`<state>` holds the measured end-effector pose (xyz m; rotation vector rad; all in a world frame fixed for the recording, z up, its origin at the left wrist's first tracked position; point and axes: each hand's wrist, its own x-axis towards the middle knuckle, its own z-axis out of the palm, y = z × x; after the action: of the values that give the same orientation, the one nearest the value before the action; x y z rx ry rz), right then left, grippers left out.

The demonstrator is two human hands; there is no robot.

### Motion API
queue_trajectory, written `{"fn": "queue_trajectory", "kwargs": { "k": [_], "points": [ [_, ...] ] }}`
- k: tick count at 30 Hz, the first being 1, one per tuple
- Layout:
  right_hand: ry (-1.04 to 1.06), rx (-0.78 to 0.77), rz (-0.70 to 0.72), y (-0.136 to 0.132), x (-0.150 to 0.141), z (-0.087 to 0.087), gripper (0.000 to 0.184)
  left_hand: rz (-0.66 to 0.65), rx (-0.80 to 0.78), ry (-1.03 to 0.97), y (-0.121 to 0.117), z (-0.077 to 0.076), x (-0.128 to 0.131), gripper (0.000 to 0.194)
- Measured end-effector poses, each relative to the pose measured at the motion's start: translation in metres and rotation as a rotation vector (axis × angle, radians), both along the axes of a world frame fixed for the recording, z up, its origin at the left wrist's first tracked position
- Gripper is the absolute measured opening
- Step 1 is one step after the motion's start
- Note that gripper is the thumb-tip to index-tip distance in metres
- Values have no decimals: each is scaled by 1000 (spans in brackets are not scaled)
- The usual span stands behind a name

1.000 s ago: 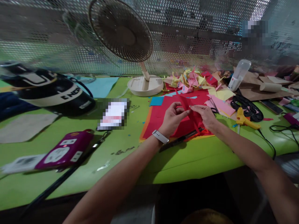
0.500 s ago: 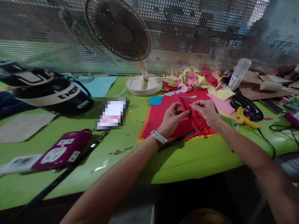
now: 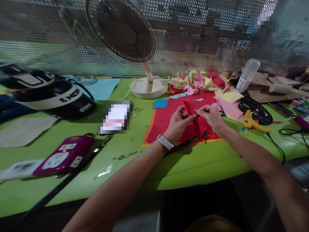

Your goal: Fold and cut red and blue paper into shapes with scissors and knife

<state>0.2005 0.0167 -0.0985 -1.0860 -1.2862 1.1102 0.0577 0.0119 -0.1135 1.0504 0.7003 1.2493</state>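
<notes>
A folded red paper (image 3: 190,105) is pinched by the left hand (image 3: 180,122) and the right hand (image 3: 210,118). Red sheets (image 3: 165,119) are spread under the grip (right of it, a glue gun (image 3: 252,121) is seen).

The folded red paper piece (image 3: 190,107) above the large flat red paper sheet (image 3: 163,120) matches it in colour, while an orange paper sheet (image 3: 148,133) edges its left side. Behind the large sheet, small folded pink paper shapes (image 3: 189,89) carry blue dots; left of it, a black cylindrical bottle (image 3: 51,91) wears a cream band with black lettering
</notes>
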Motion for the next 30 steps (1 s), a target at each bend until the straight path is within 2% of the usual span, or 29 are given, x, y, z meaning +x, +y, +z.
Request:
{"fn": "queue_trajectory", "kwargs": {
  "k": [5, 10, 16, 23, 30],
  "points": [
    [-29, -2, -1, 0, -1, -2, 33, 10, 1, -13, 1, 0, 1, 53],
    [-12, -6, -40, 2, 1, -1, 30, 16, -27, -3, 0, 0, -1, 50],
    [34, 7, -137, 12, 7, -4, 23, -70, -66, 42, 1, -1, -3, 55],
    [27, 60, -97, 9, 4, -5, 26, -15, -83, -27, 6, -6, -5, 53],
    [-29, 44, -62, 4, 1, -5, 31, -8, -56, -17, 6, -7, -4, 52]
  ]
}}
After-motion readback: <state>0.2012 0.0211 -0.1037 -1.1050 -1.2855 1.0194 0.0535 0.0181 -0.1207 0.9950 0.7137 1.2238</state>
